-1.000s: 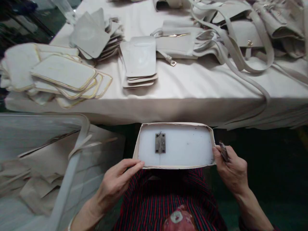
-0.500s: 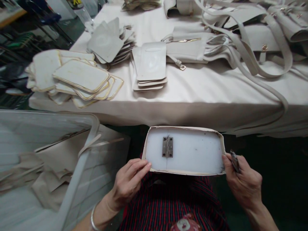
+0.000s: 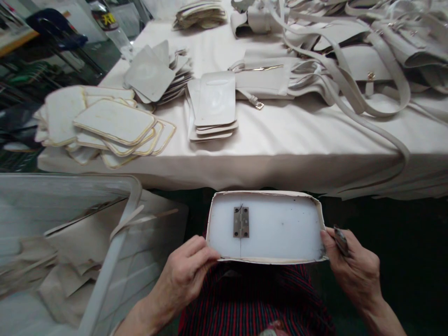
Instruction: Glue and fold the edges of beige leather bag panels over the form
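A white hinged block [image 3: 280, 228] lies over my lap, a beige leather strip [image 3: 266, 193] wrapped around its sides. A dark metal hinge [image 3: 241, 222] spans a seam on the left part of its face. At the lower left corner, my left hand [image 3: 185, 270] pinches the strip's edge against the block. My right hand [image 3: 353, 266] grips the right end with the thumb on the rim. A small dark metal tool [image 3: 340, 241], its kind unclear, is also tucked in that hand, mostly hidden by the fingers.
Ahead is a cloth-covered table [image 3: 280, 140] with yellow-edged panels [image 3: 115, 119], stacked grey-white pieces [image 3: 215, 100] and pale bags with straps [image 3: 364, 65]. A plastic bin [image 3: 135, 186] with leather scraps [image 3: 84, 233] stands to my left. A bottle [image 3: 112, 28] is behind the table's left corner.
My left hand has shifted its grip slightly down at the block's corner, its fingers now more curled. The view has tilted a little, so everything sits lower. My right hand keeps its hold.
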### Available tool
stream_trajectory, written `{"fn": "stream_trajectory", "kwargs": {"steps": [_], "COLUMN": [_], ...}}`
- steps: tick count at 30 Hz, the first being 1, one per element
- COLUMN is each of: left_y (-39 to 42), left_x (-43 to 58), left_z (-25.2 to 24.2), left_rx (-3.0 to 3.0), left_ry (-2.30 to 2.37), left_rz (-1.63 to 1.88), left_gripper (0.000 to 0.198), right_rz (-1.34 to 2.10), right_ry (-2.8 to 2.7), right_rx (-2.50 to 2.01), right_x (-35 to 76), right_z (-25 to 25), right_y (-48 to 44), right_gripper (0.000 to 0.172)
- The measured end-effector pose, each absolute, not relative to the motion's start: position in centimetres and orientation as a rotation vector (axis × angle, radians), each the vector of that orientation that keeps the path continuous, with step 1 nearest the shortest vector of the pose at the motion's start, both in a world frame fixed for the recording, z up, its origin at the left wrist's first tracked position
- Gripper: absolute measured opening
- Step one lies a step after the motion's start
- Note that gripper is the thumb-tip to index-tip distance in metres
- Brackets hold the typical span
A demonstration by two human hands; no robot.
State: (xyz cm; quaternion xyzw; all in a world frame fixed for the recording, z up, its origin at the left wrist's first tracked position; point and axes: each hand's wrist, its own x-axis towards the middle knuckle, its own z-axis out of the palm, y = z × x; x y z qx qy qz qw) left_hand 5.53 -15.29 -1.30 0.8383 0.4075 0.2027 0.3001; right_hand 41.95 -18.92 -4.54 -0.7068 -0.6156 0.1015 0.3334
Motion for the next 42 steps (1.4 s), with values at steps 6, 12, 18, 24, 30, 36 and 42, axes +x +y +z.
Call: {"fn": "stream_trajectory", "kwargs": {"steps": [6, 12, 18, 24, 30, 36, 42], "left_y": [-10.1, -5.8, -5.7, -5.9, -5.5, -9.2, -17.7], "left_x": [6.4, 8.7, 9.1, 9.4, 9.6, 8.1, 10.2], "left_z": [-0.3, -1.6, -2.1, -2.5, -1.8, -1.1, -2.2], "left_rx": [1.881, 2.142, 2.379, 2.389, 2.229, 1.570, 1.197], "left_ry": [1.500, 1.683, 1.732, 1.673, 1.706, 1.675, 1.890], "left_rz": [0.707, 0.515, 0.447, 0.512, 0.480, 0.521, 0.582], "left_gripper": [0.022, 0.046, 0.036, 0.038, 0.042, 0.052, 0.052], "right_rz": [1.142, 1.053, 0.708, 0.338, 0.267, 0.559, 0.397], "right_ry": [-1.057, -0.998, -1.773, -2.066, -1.997, -1.753, -1.212], "right_rx": [-1.591, -1.500, -1.615, -1.513, -1.532, -1.772, -2.184], "right_x": [43.2, 44.2, 44.7, 44.1, 43.7, 42.0, 38.9], "right_z": [-5.5, -4.9, -2.8, -2.5, -2.2, -1.7, -3.0], "right_y": [-17.3, -13.7, -10.0, -10.6, -10.7, -14.2, -20.1], "right_gripper": [0.039, 0.049, 0.015, 0.022, 0.018, 0.027, 0.043]}}
